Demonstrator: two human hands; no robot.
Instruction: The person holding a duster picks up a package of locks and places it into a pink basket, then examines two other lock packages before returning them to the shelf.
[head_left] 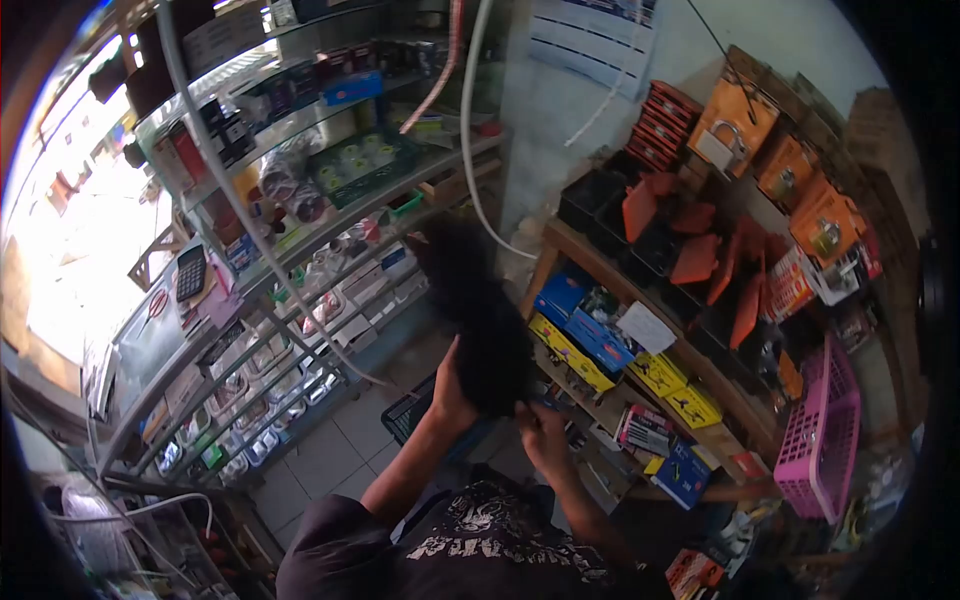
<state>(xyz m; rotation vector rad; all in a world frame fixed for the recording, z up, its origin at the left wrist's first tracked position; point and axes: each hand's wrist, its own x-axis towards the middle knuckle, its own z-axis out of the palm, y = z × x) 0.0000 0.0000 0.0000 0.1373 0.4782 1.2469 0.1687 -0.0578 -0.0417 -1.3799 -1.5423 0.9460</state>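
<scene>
A long, dark, fuzzy-looking object [480,330] stands out in front of the body, its details lost in black. My left hand [453,393] is closed against its lower left side, fingers partly hidden behind it. At its lower right corner, my right hand [541,432] pinches the edge with bent fingers. The object's upper end reaches up toward the glass display shelves. Below it, a dark basket [403,412] is partly hidden by my left forearm.
Glass shelves [330,215] with small goods stand at the left, a calculator [190,273] on the counter. On the right are a wooden rack [600,257] with black bins, yellow boxes [693,408] and a pink basket [820,430]. Loose cables hang ahead.
</scene>
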